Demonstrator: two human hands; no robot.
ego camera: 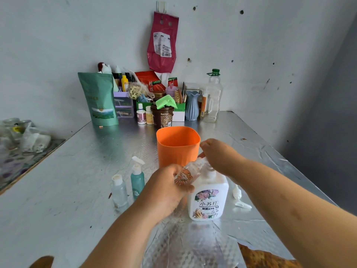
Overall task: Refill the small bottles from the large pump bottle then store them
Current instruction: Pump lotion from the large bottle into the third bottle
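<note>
"Head view first — what is the left hand's grip on?"

"The left hand [166,188] has fingers and thumb wrapped round a small clear bottle [185,176] with an orange cartoon print. It holds the bottle tilted and off the surface, with the mouth up against the spout of the large pump bottle [208,200]."

"And the right?"

"The right hand [218,157] sits on top of the pump, fingers curled down over the pump head (most of the head is hidden under them). The white bottle itself stands upright on the foil-covered surface [77,171], flower label facing the camera."

"What lies around them?"

"Just behind stands an orange cup [177,147], upright and open-topped. Near the left hand, on its left, two more small bottles stand side by side — a teal spray bottle [137,180] and a white-capped clear bottle [119,190]. To the right of the pump bottle a loose white pump part [238,198] lies on its side. Well back, against the wall, is a crowd of things: a green pouch [100,99], a blue ribbed vase [192,105] and a tall clear bottle [212,97] with a green cap, with a red bag [162,43] hanging above them."
</note>
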